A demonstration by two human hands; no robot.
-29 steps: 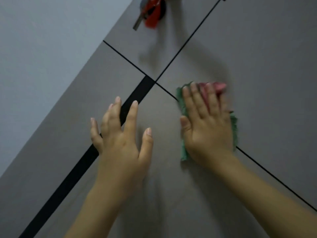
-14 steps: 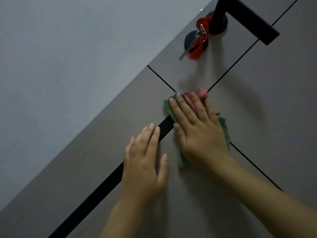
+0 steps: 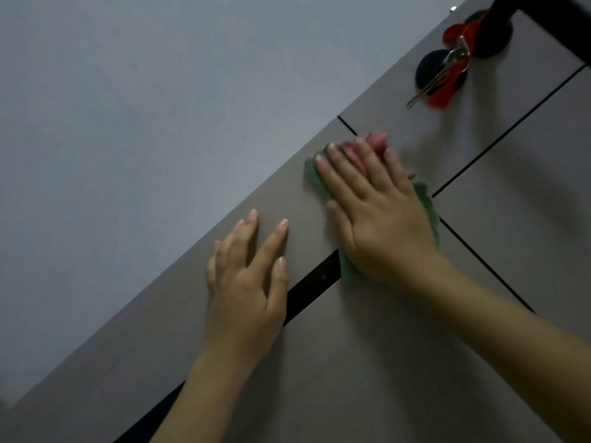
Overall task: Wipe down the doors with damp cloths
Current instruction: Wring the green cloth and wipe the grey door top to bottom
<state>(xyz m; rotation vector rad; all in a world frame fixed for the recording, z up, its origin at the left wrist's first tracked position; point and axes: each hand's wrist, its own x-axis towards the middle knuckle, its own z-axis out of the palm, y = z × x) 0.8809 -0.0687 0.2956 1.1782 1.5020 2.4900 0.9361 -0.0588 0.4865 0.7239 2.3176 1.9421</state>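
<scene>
The person is in the middle of the wiping step; the right hand [image 3: 380, 215] lies flat on a crumpled green and pink cloth [image 3: 425, 199] and presses it against the grey-brown panelled door [image 3: 399, 362], with the fingers [image 3: 339, 174] straight and a little spread, not curled round the cloth. The cloth sits near the left edge of the door, just above the end of a wide black strip [image 3: 313, 289] set in the panel, and a thin dark groove [image 3: 347, 125] ends just by the cloth's pink tip. The left hand [image 3: 246, 279] rests flat on the door beside it, fingers relaxed and apart, holding nothing; I think it only steadies the door. Higher to the right a bunch of metal keys with a red tag [image 3: 447, 75] hangs from a round black lock, under a black lever handle [image 3: 550, 14]. I judge the next move needs firm, even pressure while the cloth slides over a part not yet wiped, perhaps toward the lock; there the hand must go round the keys with care.
</scene>
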